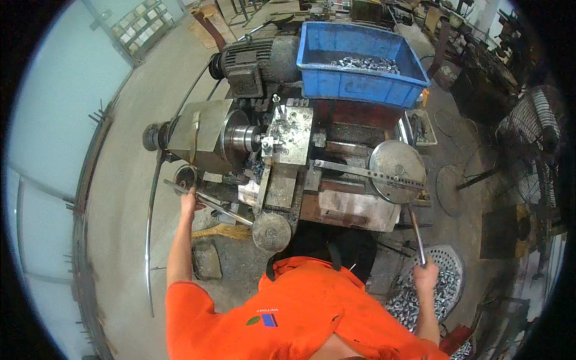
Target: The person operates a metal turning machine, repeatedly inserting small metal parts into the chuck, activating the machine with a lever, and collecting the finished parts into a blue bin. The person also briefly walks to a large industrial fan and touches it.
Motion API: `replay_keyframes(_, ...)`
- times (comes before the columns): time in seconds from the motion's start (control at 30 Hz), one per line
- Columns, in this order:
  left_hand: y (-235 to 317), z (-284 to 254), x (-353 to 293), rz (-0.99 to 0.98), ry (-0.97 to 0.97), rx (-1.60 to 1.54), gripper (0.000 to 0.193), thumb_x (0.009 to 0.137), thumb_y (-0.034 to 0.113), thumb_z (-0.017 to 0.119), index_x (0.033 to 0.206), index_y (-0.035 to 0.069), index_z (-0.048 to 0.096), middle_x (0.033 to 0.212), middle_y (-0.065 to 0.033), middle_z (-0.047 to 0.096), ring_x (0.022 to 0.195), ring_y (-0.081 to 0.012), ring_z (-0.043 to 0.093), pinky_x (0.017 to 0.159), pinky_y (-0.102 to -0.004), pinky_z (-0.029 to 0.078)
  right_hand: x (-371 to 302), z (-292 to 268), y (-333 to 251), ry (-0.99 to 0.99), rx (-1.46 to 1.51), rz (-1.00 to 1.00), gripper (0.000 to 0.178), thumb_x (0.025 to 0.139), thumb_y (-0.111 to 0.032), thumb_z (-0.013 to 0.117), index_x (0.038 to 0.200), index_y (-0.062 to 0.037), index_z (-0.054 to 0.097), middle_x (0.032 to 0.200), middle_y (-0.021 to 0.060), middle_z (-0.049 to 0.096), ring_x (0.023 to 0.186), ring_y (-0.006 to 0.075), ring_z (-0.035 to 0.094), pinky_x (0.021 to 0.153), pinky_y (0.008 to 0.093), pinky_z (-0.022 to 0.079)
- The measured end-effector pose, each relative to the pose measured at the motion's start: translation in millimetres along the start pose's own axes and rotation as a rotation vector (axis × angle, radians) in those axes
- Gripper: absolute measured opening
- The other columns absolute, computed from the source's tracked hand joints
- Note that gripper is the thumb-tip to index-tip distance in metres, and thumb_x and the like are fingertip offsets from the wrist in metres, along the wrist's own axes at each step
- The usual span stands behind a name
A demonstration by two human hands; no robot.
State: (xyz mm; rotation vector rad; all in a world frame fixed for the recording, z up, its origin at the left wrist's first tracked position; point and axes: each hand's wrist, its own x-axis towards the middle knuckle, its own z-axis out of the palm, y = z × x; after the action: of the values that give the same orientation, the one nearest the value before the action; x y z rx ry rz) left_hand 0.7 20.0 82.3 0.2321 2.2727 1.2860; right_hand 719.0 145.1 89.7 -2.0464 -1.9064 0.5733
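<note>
My left hand [189,205] is closed round a long metal lever [225,211], whose lower right end meets a round metal disc [272,232]. On the other side, my right hand [425,275] grips a rod-shaped handle [416,231] that reaches up to a larger round disc [397,171]. Between the hands stands a small lathe with a shiny chuck [244,138] and a chip-covered tool block [291,135]. A perforated flat bar [366,173] crosses the larger disc. Whether a workpiece sits in the chuck is too small to tell.
Behind the lathe are a motor [255,63] and a blue plastic crate [363,84] with small metal parts. A perforated basket [451,255] of metal pieces stands by my right hand. A fan [531,129] is at the right; a straw broom [222,231] lies below my left hand.
</note>
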Motion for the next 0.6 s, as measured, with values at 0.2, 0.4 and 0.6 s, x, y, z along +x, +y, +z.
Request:
replay_keyframes(0.2, -2, 10, 2, 0.064, -0.043, -0.068, 0.036, 0.082, 0.033, 0.049, 0.086, -0.002, 0.050, 0.060, -0.0103, 0.055, 0.046, -0.0214, 0.058, 0.042, -0.0310, 0.052, 101, -31, 72, 0.169, -0.541, -0.152, 0.030, 0.059, -0.016, 0.058, 0.087, -0.0032, 0.058, 0.083, 0.0181, 0.060, 0.075, 0.0348, 0.058, 0.065, 0.0438, 0.045)
replay_keyframes(0.4, 2, 6, -3, 0.007, -0.134, -0.256, 0.042, 0.084, 0.038, 0.048, 0.094, -0.003, 0.050, 0.061, -0.0048, 0.051, 0.056, -0.0201, 0.058, 0.053, -0.0330, 0.051, 149, -24, 63, 0.347, -0.523, -0.031, 0.057, 0.055, -0.023, 0.059, 0.109, -0.0048, 0.052, 0.097, 0.0166, 0.056, 0.093, 0.0341, 0.052, 0.081, 0.0445, 0.039)
replay_keyframes(0.6, -123, -25, 60, 0.176, -0.087, 0.276, 0.046, 0.080, 0.045, 0.053, 0.097, 0.003, 0.055, 0.080, -0.0096, 0.062, 0.073, -0.0243, 0.060, 0.069, -0.0395, 0.047, 87, 27, -23, 0.701, -0.309, -0.321, 0.070, 0.056, -0.021, 0.054, 0.123, -0.0037, 0.044, 0.120, 0.0188, 0.046, 0.115, 0.0339, 0.040, 0.099, 0.0440, 0.027)
